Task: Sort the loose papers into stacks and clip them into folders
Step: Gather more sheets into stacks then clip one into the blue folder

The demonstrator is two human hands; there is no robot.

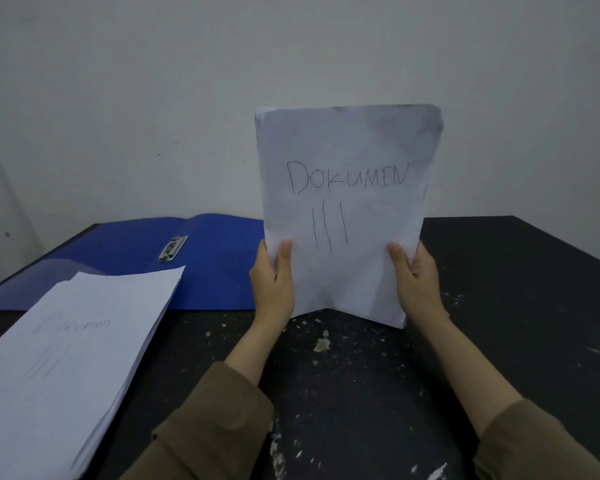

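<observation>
Far left of the grip lies a paper stack (59, 355), the open blue folder (201, 261) behind it. Left hand (272, 282) and right hand (416, 278) each pinch a lower side of the upright "DOKUMEN" sheaf (347, 188), thumbs in front, above the black table (499, 306).

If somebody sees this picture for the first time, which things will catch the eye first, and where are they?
First comes the sheaf of papers held upright in the middle, marked "DOKUMEN" with three strokes, gripped at its lower corners by the left hand and the right hand. Next, the open blue folder with its metal clip lies at the back left of the black table. A thick paper stack lies at the near left.
</observation>
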